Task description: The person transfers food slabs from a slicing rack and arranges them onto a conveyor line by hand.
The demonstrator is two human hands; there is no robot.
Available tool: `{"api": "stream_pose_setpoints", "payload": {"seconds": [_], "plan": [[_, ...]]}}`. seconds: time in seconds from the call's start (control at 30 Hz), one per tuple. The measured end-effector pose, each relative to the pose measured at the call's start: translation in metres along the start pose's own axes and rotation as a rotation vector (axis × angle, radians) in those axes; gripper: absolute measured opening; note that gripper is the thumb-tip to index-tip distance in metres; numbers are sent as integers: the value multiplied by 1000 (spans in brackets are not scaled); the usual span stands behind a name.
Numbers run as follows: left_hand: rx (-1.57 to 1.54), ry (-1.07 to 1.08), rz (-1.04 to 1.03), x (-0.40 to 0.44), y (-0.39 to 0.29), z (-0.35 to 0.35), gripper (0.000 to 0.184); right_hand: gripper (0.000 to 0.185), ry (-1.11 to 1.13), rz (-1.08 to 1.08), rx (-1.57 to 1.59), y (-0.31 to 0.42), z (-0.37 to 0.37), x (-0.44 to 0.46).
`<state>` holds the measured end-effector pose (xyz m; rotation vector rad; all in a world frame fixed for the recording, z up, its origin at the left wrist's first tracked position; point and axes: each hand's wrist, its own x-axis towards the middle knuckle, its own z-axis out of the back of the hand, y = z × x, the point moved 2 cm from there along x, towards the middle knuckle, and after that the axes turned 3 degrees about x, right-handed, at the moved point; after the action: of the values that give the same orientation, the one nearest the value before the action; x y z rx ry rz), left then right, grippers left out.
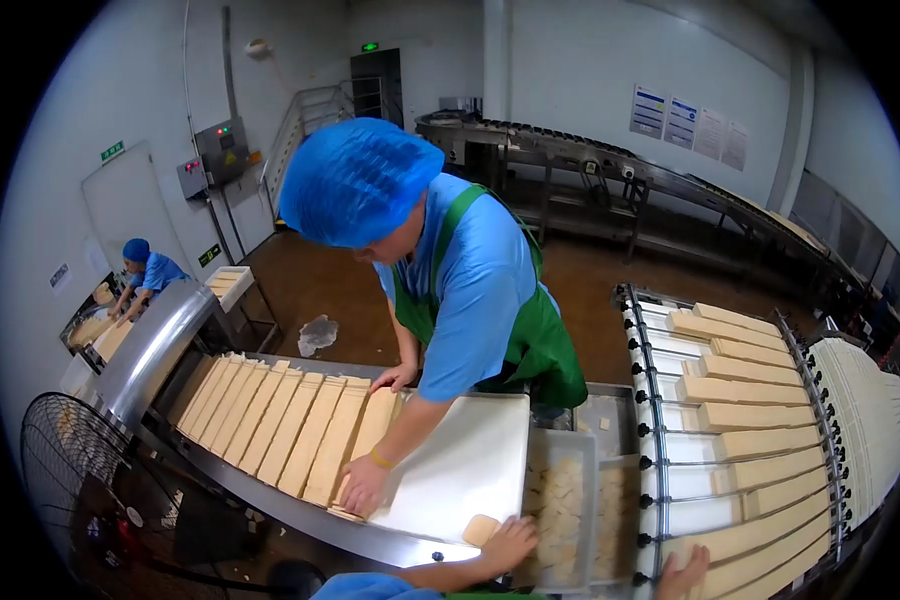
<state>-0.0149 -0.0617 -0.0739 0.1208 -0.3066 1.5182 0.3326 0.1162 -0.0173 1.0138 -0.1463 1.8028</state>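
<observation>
My left hand [510, 543] is at the lower edge of the white tray [448, 468], its fingers apart. Just left of its thumb lies a single pale, flat, square-looking piece [481, 529]; no firm grip on it shows. My right hand [683, 573] rests with spread fingers at the near end of a long pale row of stacked thin pieces [760, 537] on the right-hand conveyor. Opposite me, a co-worker's hands [365, 486] press both ends of a similar row [374, 425] on the left conveyor, beside several more rows [300, 420].
Between the conveyors stand bins [560, 500] with broken pale pieces. Rods and black knobs [646, 463] line the right conveyor [660, 400]. A black wire fan [75, 450] stands at left. Another person [150, 270] works farther back. A long machine [590, 165] runs along the back wall.
</observation>
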Motion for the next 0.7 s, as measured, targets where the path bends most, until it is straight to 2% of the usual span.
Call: {"api": "stream_pose_setpoints", "payload": {"seconds": [0.03, 0.1, 0.17, 0.23, 0.33, 0.5, 0.57, 0.6, 0.63, 0.7], "plan": [[-4, 0, -1, -1, 1, 4, 36, 60, 0, 0, -4, -1, 0, 0], [-288, 352, -202, -4, 1, 12, 28, 57, 27, -12, -30, 0, 2, -2], [-344, 287, -261, -8, 8, 12, 25, 51, 30, -44, 33, 0, 2, -7], [-414, 231, -318, -14, 3, 9, 22, 54, 39, -78, 89, -3, 4, -13], [-418, 42, -177, -12, 3, 6, 15, 49, 34, -121, 204, 5, 2, -8], [-466, 140, -148, -12, 0, 11, 16, 47, 23, -99, 99, 29, 15, 2], [-444, 193, -176, -10, 2, 11, 16, 47, 119, 70, -196, 43, 21, 12], [-447, 163, -171, -12, 2, 9, 16, 44, 78, 170, -254, 50, 22, 18], [-449, 131, -167, -9, 3, 8, 17, 44, 69, 151, -273, 55, 22, 28], [-438, 141, -169, -8, 3, 8, 16, 37, 257, 192, -211, 66, 21, 38]]}}
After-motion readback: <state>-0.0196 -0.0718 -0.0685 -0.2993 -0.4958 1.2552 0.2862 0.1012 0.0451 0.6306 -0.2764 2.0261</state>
